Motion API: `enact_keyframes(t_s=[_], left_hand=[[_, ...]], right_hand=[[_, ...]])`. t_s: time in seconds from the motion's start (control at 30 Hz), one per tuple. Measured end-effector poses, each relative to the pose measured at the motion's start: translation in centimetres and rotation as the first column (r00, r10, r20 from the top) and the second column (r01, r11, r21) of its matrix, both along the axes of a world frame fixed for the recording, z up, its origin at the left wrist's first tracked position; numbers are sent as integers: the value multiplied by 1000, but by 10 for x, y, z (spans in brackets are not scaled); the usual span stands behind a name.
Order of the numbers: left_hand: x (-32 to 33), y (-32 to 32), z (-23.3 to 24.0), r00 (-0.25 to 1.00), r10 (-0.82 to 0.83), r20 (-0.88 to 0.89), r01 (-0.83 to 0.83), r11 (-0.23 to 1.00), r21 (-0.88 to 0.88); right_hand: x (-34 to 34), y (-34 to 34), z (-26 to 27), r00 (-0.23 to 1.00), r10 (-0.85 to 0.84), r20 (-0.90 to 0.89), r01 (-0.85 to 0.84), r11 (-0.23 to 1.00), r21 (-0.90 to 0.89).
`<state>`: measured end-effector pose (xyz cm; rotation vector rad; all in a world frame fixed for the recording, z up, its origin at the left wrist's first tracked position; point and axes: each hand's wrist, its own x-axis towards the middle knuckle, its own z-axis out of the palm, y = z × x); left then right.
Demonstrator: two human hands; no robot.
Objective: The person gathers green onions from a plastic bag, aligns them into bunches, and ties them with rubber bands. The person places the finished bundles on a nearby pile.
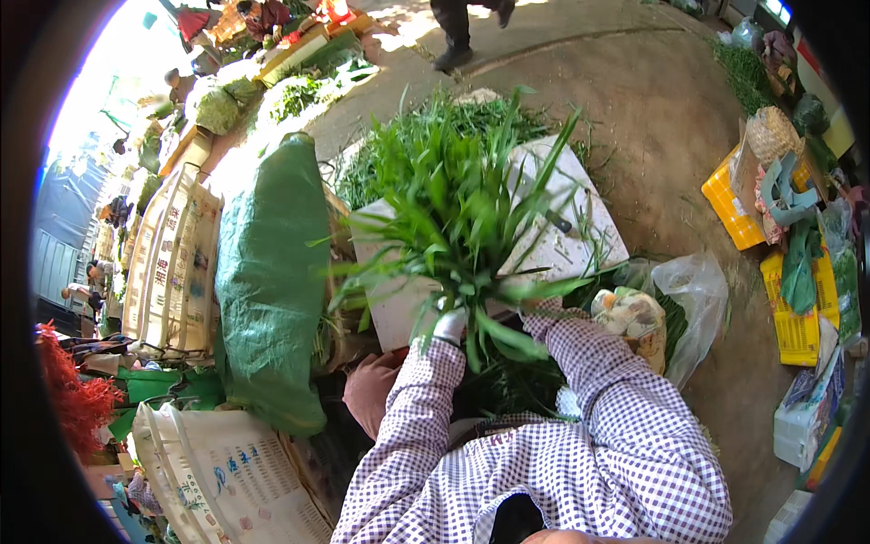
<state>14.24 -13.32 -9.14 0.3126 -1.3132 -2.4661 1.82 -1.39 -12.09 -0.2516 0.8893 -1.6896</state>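
A large bunch of long-leaved greens [455,197] stands up in front of me, its leaf tips partly blurred. My left hand [451,324], pale and bright, is closed around the bunch's lower end. Leaves cover my right hand; only its checked sleeve cuff [544,316] shows at the bunch's right side, so its grip is hidden. Beneath the greens is a white board or box top [591,228], scattered with leaf scraps. On it, right of the bunch, lies a knife with a black handle [559,222].
Cut greens [360,173] are heaped beyond the white surface. A green sack [275,272] stands at left beside a printed woven sack [170,272]. Clear plastic [697,306] and a patterned cloth bundle [632,323] lie by my right arm. Yellow crates [731,197] line the right; a person's legs [452,30] are ahead.
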Motion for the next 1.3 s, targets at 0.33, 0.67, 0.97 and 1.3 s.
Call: enact_keyframes(t_s=[0.33, 0.67, 0.97, 1.3], left_hand=[[21, -7, 55, 933, -61, 355, 103, 990, -99], [22, 7, -16, 797, -192, 573, -122, 878, 463], [13, 39, -9, 802, 18, 596, -294, 882, 369], [26, 49, 14, 865, 141, 482, -221, 969, 113]], right_hand=[[6, 11, 71, 687, 326, -650, -164, 940, 298], [26, 14, 43, 911, 407, -67, -334, 824, 458], [34, 24, 43, 839, 392, -378, -225, 881, 415], [63, 18, 27, 821, 275, -500, -82, 924, 373]])
